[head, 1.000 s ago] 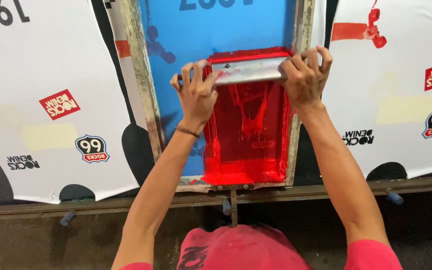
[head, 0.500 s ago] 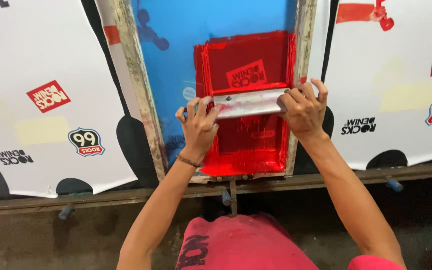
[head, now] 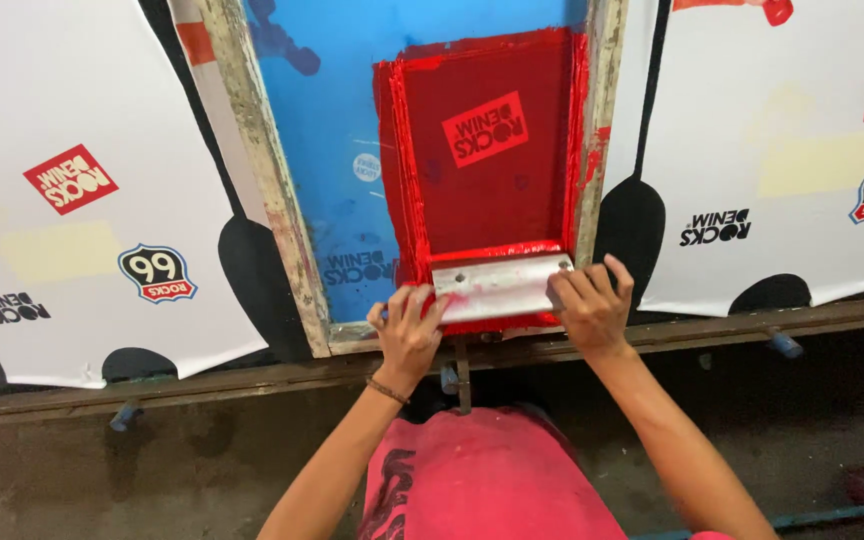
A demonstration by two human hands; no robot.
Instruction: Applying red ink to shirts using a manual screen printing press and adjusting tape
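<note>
Down at the near end of the printing screen (head: 352, 130), the person's two hands grip a squeegee (head: 500, 287), a pale metal-faced bar smeared with red. From the head view, the left hand (head: 409, 335) is clamped on the bar's left end, fingers curled over its top edge, and the right hand (head: 589, 308) is clamped on the right end in the same way. The squeegee lies across the foot of the red inked panel (head: 492, 150), almost touching the near rail of the weathered wooden frame (head: 270, 190), so very little room is left between the bar and that rail. Beyond the bar, the red panel runs open and bare up to the top edge of the picture, with a thicker ridge of ink along its left and right borders. The bar's right end sits just beside the frame's right rail. White garments (head: 82, 200) with printed badges lie flat on either side of the screen, their lower edges close to the long wooden table edge (head: 202, 385). A thin bracelet (head: 388, 390) circles the left wrist.
</note>
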